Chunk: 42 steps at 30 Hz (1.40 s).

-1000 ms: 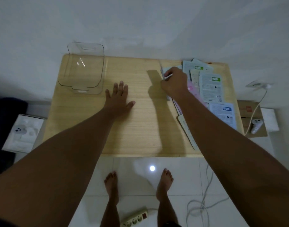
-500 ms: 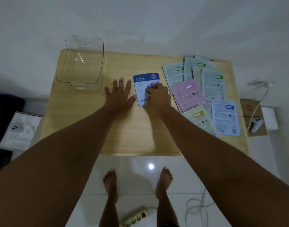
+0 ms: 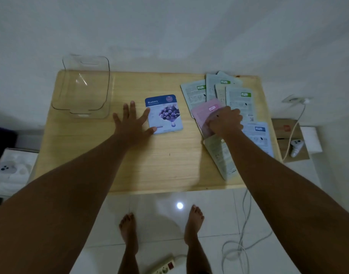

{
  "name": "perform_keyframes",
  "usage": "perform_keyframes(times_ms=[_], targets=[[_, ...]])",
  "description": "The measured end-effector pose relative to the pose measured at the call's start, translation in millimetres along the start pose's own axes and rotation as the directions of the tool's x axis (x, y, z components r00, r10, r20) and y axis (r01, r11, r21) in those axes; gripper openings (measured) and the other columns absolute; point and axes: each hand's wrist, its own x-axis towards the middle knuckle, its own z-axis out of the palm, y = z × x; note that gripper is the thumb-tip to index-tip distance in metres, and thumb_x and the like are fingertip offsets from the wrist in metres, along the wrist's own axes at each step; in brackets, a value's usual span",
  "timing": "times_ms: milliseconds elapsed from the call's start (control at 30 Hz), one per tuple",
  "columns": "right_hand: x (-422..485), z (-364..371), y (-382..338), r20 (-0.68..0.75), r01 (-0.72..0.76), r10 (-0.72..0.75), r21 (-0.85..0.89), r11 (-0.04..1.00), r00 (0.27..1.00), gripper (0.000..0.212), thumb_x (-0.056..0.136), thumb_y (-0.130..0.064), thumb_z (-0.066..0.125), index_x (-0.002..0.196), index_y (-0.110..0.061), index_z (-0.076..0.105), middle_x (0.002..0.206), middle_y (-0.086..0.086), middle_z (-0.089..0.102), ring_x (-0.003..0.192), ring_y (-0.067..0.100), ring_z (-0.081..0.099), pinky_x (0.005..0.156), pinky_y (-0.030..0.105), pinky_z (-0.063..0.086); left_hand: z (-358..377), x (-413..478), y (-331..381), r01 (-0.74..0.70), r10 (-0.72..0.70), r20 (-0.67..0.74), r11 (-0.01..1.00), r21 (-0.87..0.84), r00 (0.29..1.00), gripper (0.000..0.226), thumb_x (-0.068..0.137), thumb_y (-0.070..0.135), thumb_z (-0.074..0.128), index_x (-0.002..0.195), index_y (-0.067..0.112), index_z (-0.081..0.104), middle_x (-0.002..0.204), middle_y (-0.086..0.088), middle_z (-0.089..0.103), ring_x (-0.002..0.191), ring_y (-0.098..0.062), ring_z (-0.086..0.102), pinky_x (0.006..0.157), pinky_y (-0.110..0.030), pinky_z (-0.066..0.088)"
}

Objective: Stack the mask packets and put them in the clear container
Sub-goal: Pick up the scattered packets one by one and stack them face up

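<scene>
Head view, looking down over both bare arms:

- Light wooden rectangular table (image 3: pixel 159 165) fills the middle of the picture, standing against a white wall on a glossy white tiled floor.
- Clear plastic rectangular container (image 3: pixel 83 86) with cut-out handles stands at the table's far left corner, beyond and to the left of the left hand; nothing shows inside it.
- Spread of pale green, cream and light blue mask packets (image 3: pixel 237 97) lies overlapping, back side up, on the table's right part, fanned out beyond, beside and beneath the right hand.
- Blue-and-white blueberry mask packet (image 3: pixel 164 114) lies flat and face up, alone near the table's middle, well apart from the spread and outside the container.
- Pink mask packet (image 3: pixel 204 113) lies on top of the spread, its near right corner under the right hand.
- Left hand (image 3: pixel 131 123) lies flat on the table with fingers splayed wide, forefinger tip and thumb touching the blueberry packet's left edge, gripping nothing.
- Right hand (image 3: pixel 225 121) is curled knuckles-up, closed on the pink packet's near edge.
</scene>
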Motion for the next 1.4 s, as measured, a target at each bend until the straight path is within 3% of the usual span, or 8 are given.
perform_keyframes(times_ms=[167,333,633,733,867,1133,1267,1400], targets=[[13.6,5.0,6.6,0.069,0.005,-0.015,0.147,0.989,0.998,0.092,0.055,-0.057,0.086,0.126,-0.009,0.053,0.118,0.011,0.06,0.112,0.033,0.059,0.096,0.049,0.05,1.4,-0.5,0.9,0.002,-0.002,-0.006,1.0,0.022,1.0,0.084,0.086,0.077,0.028,0.155,0.036,0.001,0.163,-0.019,-0.016,0.151,-0.041,-0.013,0.112,-0.071,0.004],[17.5,-4.1,3.0,-0.027,0.234,-0.236,0.259,0.937,0.971,0.026,0.086,-0.027,0.067,0.1,-0.006,0.07,0.085,0.005,0.063,0.088,0.027,0.067,0.071,0.026,0.044,0.9,-0.2,-1.2,-0.003,0.003,0.003,1.0,0.0,1.0,0.085,0.086,0.078,0.027,0.155,0.038,-0.001,0.163,-0.018,-0.019,0.15,-0.04,-0.016,0.112,-0.071,0.0],[-13.5,-27.1,-72.6,-0.158,0.453,-0.424,0.294,0.842,0.892,0.034,0.093,-0.022,0.055,0.061,-0.014,0.061,0.048,-0.003,0.047,0.041,0.003,0.04,0.042,0.005,0.033,-0.9,0.2,-4.6,-0.002,0.003,0.032,1.0,-0.021,0.999,0.086,0.084,0.08,0.029,0.154,0.041,-0.003,0.163,-0.014,-0.022,0.15,-0.038,-0.019,0.113,-0.069,-0.002],[-32.1,-0.3,-98.8,-0.088,0.456,-0.456,0.357,0.816,0.886,0.014,0.091,-0.024,0.062,0.086,-0.013,0.07,0.065,-0.003,0.06,0.047,-0.004,0.044,0.038,0.003,0.029,1.8,0.1,-3.7,0.001,0.0,0.034,1.0,-0.031,0.999,0.087,0.084,0.08,0.028,0.154,0.042,-0.005,0.162,-0.014,-0.025,0.149,-0.037,-0.023,0.113,-0.069,-0.005],[-54.7,26.0,-127.3,-0.078,0.536,-0.54,0.31,0.786,0.838,0.041,0.089,-0.052,0.058,0.084,-0.012,0.067,0.065,-0.005,0.058,0.053,0.003,0.052,0.047,0.014,0.037,4.6,-1.1,-3.5,-0.014,0.014,0.01,0.999,-0.04,1.0,0.086,0.084,0.08,0.03,0.153,0.043,-0.006,0.162,-0.014,-0.025,0.148,-0.037,-0.024,0.112,-0.069,-0.007],[-62.9,41.1,-103.7,0.051,0.544,-0.547,0.054,0.837,0.836,0.035,0.079,-0.039,0.043,0.096,-0.024,0.07,0.096,-0.001,0.062,0.095,0.021,0.059,0.087,0.036,0.052,1.0,-2.4,-2.3,-0.031,0.031,-0.004,0.998,-0.047,1.0,0.082,0.091,0.068,0.036,0.156,0.036,-0.003,0.164,-0.015,-0.018,0.15,-0.04,-0.018,0.113,-0.069,-0.002],[-65.8,44.1,-83.0,0.088,0.594,-0.59,-0.03,0.804,0.803,0.027,0.083,-0.024,0.054,0.107,-0.03,0.064,0.11,0.004,0.055,0.108,0.027,0.053,0.094,0.048,0.048,-5.6,-1.6,-0.4,0.002,-0.001,0.012,0.997,-0.075,1.0,0.079,0.099,0.045,0.039,0.157,0.017,-0.006,0.165,-0.013,-0.016,0.151,-0.036,-0.015,0.116,-0.069,0.002],[-60.7,52.7,-72.8,0.097,0.647,-0.644,-0.009,0.762,0.759,0.039,0.092,-0.032,0.052,0.131,-0.026,0.058,0.128,0.007,0.052,0.116,0.029,0.048,0.096,0.049,0.049,-3.4,-4.6,-0.3,-0.036,0.034,-0.022,0.991,-0.129,0.999,0.073,0.099,0.051,0.036,0.157,0.031,-0.005,0.164,-0.016,-0.015,0.15,-0.039,-0.017,0.114,-0.069,-0.004]])
